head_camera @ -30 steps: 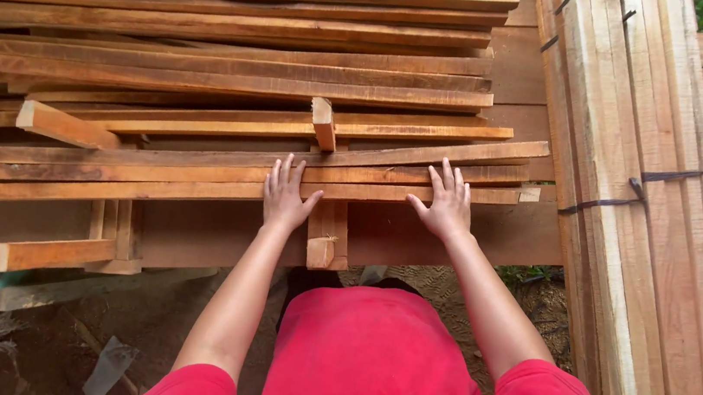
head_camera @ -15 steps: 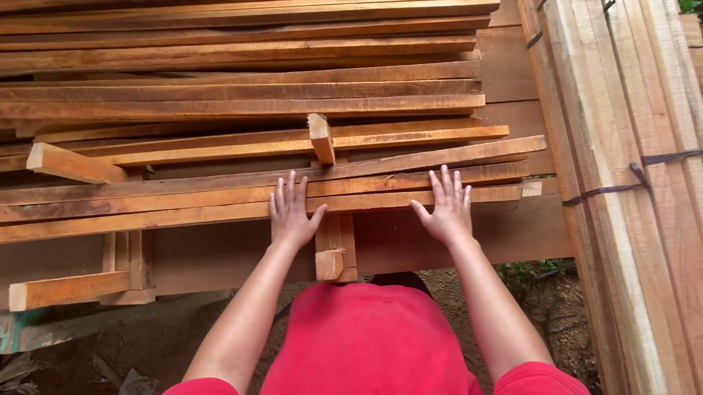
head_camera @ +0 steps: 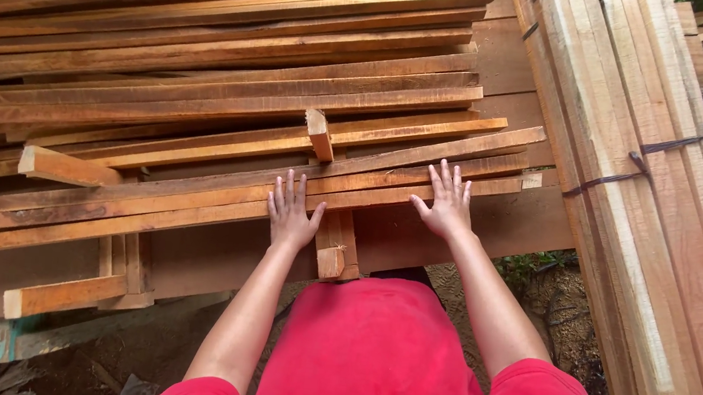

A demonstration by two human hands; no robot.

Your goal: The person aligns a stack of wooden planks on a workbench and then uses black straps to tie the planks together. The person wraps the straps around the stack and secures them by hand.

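On near edge of stack: my left hand [head_camera: 291, 213] and right hand [head_camera: 447, 203] flat, fingers spread, grasping nothing, pressing front slats [head_camera: 195, 198]; slats' long axis left-right.

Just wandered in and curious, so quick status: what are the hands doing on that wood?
Left hand and right hand flat, fingers spread, on the front wooden slats. Nothing gripped. Short cross spacer lies beyond; strapped plank bundle at right.

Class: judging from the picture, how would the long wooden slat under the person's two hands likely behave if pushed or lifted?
The slat looks long and thin, so it may flex slightly when lifted. Its flat faces suggest sliding, not rolling, under the left hand and right hand. Its rough-sawn surface probably grips the stack.
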